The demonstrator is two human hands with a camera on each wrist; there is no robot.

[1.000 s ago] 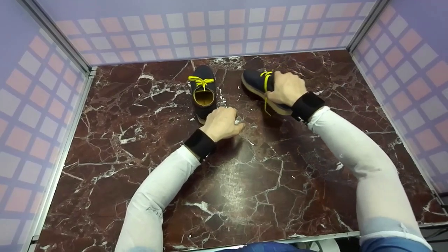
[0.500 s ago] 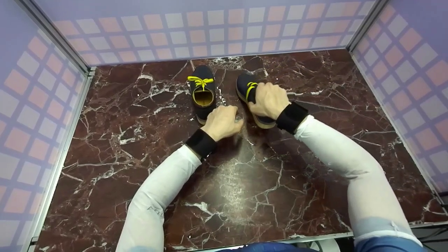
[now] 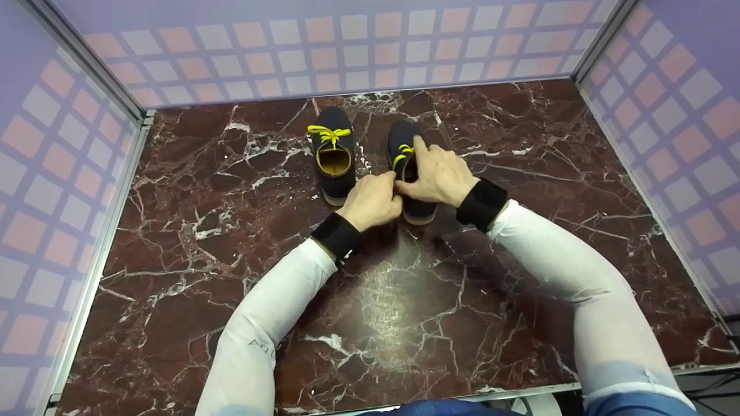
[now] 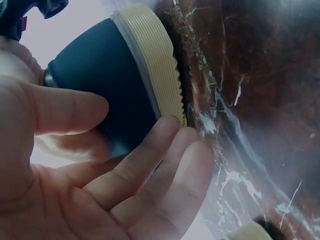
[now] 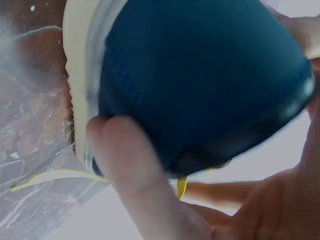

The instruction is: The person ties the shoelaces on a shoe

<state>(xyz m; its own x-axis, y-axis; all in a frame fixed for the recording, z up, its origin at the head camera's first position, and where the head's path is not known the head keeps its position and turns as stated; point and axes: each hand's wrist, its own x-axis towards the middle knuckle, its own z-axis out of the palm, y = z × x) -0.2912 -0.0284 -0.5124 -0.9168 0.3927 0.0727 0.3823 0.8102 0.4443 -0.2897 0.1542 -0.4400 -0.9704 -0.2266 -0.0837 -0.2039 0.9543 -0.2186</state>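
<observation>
Two dark navy lace-up shoes with yellow laces stand side by side on the table in the head view. My right hand holds the right shoe, its index finger along the laces and its thumb at the opening. In the right wrist view a finger presses the side of this shoe near the cream sole. My left hand is at the same shoe's left side, fingers loosely curved. The left wrist view shows its thumb and fingertips overlapping the shoe's heel and ribbed sole. The left shoe has its lace tied in a bow.
The table has a dark red marbled top with white veins. A purple back wall with pink and white squares encloses it, with matching walls at left and right. A loose yellow lace end hangs by the held shoe.
My right hand has brought the right shoe left and toward me, turning it straighter beside the left shoe. Its fingers have shifted along the laces. My left hand has moved slightly right and up.
</observation>
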